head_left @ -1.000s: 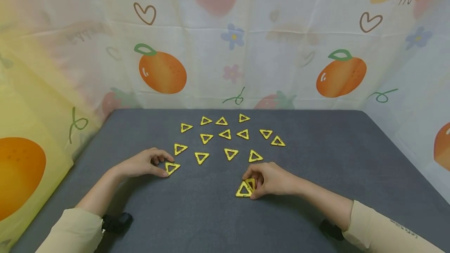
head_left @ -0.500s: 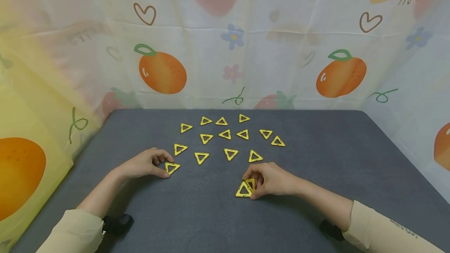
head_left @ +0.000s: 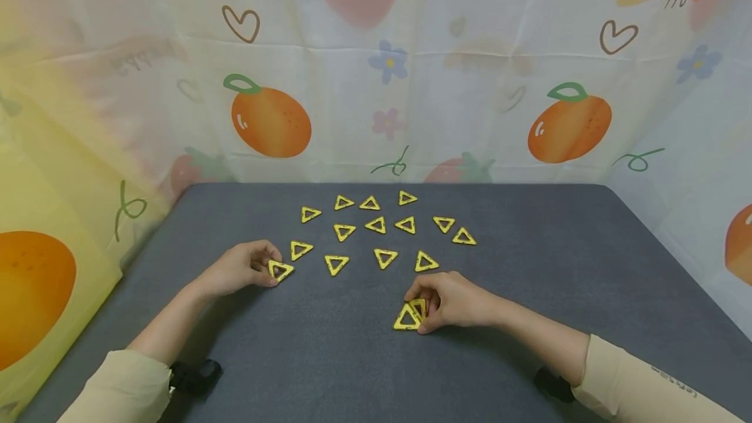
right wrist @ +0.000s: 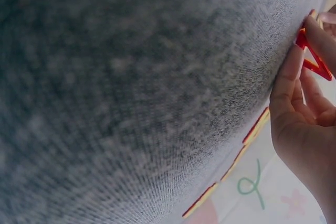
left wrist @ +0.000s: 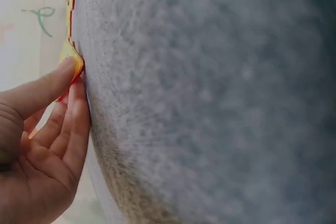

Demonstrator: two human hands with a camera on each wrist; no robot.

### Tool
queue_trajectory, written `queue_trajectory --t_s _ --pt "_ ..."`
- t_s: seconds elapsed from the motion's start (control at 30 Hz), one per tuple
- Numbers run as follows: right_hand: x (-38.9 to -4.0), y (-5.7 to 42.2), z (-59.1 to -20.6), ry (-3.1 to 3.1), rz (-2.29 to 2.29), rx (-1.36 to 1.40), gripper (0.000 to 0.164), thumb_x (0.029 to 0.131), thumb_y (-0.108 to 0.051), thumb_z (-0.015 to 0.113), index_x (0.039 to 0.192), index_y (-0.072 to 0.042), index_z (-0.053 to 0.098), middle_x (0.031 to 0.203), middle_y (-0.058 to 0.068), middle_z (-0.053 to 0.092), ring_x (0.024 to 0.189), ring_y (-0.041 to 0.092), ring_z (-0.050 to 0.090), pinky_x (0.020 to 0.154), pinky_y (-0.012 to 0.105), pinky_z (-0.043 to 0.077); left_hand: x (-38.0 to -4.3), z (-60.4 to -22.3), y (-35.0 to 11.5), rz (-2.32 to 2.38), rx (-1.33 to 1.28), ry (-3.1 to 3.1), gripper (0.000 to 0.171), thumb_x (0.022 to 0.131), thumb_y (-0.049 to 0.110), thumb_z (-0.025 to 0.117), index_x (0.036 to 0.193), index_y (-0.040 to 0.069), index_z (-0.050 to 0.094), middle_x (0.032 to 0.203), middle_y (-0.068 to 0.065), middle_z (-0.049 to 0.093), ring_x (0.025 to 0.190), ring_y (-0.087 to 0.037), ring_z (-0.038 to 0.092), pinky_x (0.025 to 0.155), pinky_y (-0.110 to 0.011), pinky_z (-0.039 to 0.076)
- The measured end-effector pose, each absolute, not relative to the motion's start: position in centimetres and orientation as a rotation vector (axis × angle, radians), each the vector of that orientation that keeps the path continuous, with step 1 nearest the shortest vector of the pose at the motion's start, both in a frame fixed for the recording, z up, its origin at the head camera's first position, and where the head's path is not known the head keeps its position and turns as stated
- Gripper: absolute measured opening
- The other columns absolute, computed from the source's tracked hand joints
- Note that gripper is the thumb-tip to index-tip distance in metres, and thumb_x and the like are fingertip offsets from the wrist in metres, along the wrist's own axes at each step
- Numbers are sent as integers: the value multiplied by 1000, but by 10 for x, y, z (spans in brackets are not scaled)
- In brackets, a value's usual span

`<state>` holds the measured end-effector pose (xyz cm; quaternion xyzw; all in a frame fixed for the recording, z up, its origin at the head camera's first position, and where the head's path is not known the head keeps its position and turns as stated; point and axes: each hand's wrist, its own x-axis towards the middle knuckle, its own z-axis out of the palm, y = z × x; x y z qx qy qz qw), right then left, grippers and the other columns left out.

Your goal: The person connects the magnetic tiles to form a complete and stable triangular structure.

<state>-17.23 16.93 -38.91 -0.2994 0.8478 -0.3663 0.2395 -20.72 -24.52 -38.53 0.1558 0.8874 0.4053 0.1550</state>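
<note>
My left hand [head_left: 241, 271] pinches a yellow triangular building tile [head_left: 288, 269] with a hollow middle, tilted at the left of the scattered tiles. In the left wrist view, thumb and fingers close on the yellow corner [left wrist: 79, 65] of that tile, which has a red edge. Nearer the front, my right hand [head_left: 458, 300] holds two tiles together: a front triangle [head_left: 407, 328] and a second triangle [head_left: 418, 300] leaning beside it, partly covered by the fingers. The right wrist view shows a red-edged triangle [right wrist: 317, 71] between thumb and fingers.
Several more yellow triangular tiles lie flat and apart on the dark grey table [head_left: 352, 371], such as one tile [head_left: 337, 256] in the front row and another tile [head_left: 464, 242] at the right. A printed cloth [head_left: 352, 103] hangs behind the table's far edge.
The left hand has drawn its tile slightly up and left, away from where it lay, with the fingers now closer round it. The right hand has stayed still.
</note>
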Motion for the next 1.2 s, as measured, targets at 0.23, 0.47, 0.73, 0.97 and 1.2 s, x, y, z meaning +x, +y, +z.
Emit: queue_trajectory --t_s 0.23,0.47,0.73,0.97,1.2 --pt "-172 169 -390 2315 -1009 -827 42 78 -17 84 116 -14 67 86 -2 72 67 6 66 62 23 55 -208 -384 -232 1156 445 2643 25 87 13 75 108 6 65 93 -9 69 79 -10 63 67 -26 53" --pt "-173 170 -390 2324 -1005 -830 43 77 -17 85 116 -15 67 87 -2 71 68 6 65 63 23 55 -209 -382 -203 1209 521 2603 25 86 14 77 107 5 65 96 -10 69 81 -11 64 69 -25 53" --pt "-173 171 -390 2327 -1002 -827 43 77 -18 85 116 -14 67 88 -3 70 68 6 65 63 22 55 -207 -378 -156 1236 668 2503 24 83 9 78 103 6 65 91 -8 68 79 -14 65 70 -25 55" --pt "-174 172 -391 2335 -1003 -828 42 77 -19 85 115 -15 68 87 -3 70 68 6 65 62 23 55 -196 -376 -112 1195 777 2462 24 81 9 80 101 11 66 88 -4 69 78 -9 66 70 -23 56" --pt "-174 170 -391 2342 -995 -826 40 77 -18 85 112 -17 68 83 -4 69 66 6 65 61 23 54 -185 -383 -85 1200 809 2416 25 80 8 80 101 11 65 88 -3 69 76 -7 64 68 -21 54"
